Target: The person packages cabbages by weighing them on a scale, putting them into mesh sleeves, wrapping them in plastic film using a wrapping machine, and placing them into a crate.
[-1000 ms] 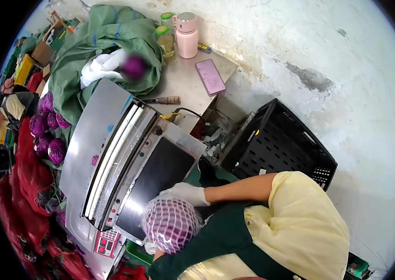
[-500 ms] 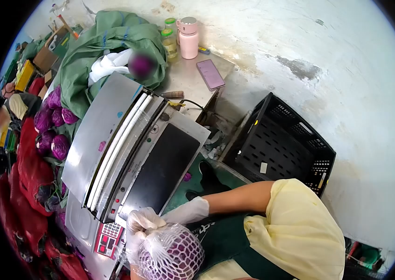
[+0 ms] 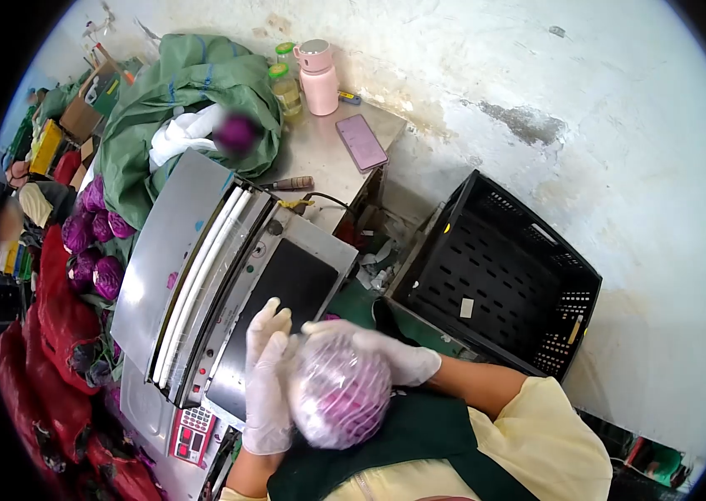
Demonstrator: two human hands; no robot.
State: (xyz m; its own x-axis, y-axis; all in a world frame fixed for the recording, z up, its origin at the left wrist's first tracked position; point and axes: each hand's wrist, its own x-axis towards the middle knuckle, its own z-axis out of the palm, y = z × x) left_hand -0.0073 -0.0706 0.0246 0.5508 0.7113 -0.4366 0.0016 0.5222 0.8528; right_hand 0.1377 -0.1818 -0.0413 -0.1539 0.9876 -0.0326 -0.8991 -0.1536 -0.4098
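A round purple cabbage in a white foam net and clear plastic film is held between my gloved hands, close to the apron. My left hand presses against its left side, fingers stretched upward. On the upper right side, my right hand curves over it; part of the fingers is hidden behind the film. Just beyond my hands lies the black plate of a film-wrapping machine, with white rollers beside it.
An empty black crate stands on the right by the wall. A phone, pink bottle and wooden-handled tool rest on the metal table. Loose cabbages and red net sacks fill the left. A red-framed keypad sits lower left.
The plastic gathered in my hands before is now wrapped over the cabbage. The cabbage has moved up and right, and my hands have shifted from bunching the film to its two sides.
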